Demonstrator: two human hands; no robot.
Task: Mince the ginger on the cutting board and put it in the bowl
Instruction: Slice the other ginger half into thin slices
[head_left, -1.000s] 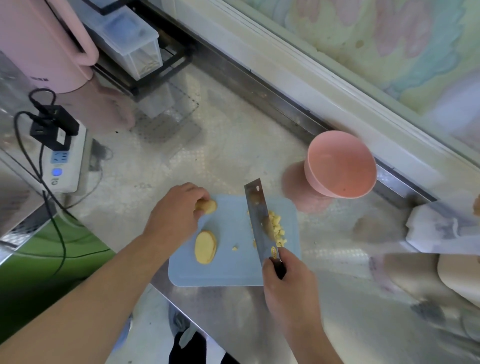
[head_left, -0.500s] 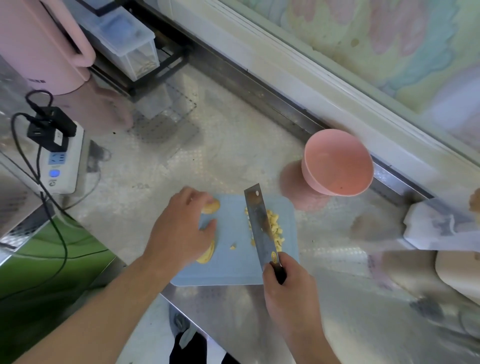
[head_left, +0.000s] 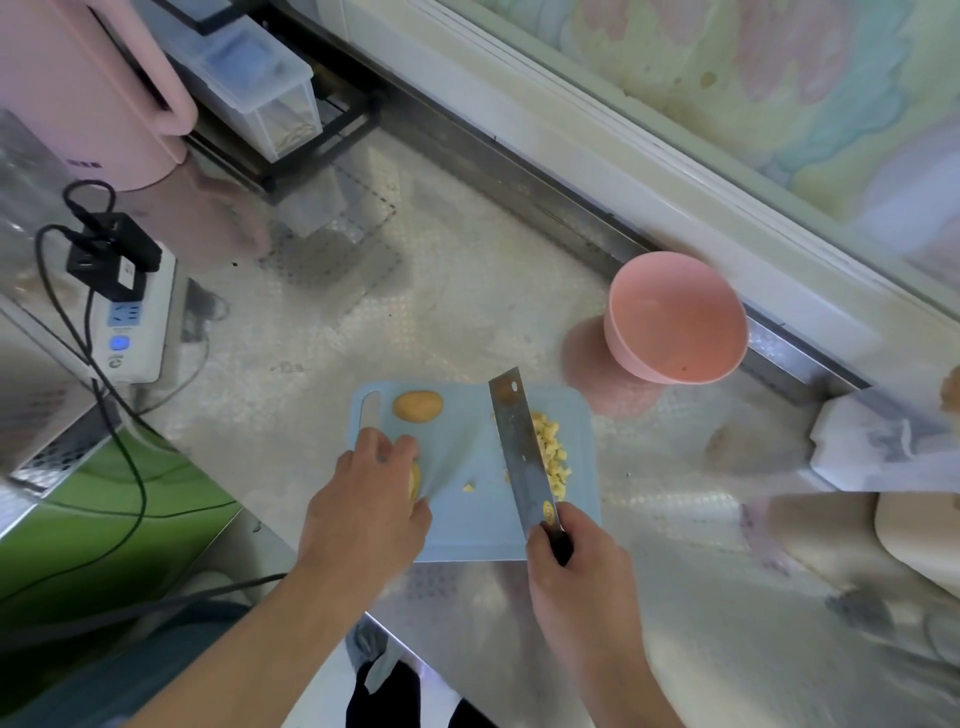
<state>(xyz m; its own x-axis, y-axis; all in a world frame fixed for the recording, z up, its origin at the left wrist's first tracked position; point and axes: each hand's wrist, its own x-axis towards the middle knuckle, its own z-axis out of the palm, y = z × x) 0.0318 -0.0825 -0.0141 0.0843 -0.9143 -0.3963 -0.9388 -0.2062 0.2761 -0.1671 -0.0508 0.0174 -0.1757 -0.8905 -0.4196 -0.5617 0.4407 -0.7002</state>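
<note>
Yellow ginger slice half-hidden under left hand

Two ginger slices, one bowl, one knife.

Bowl behind cutting board, rightward.

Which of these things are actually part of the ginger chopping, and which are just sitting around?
In use: cutting board, cleaver, minced ginger, ginger slice, pink bowl.

Lying about: power strip, pink kettle, clear storage box.
</note>
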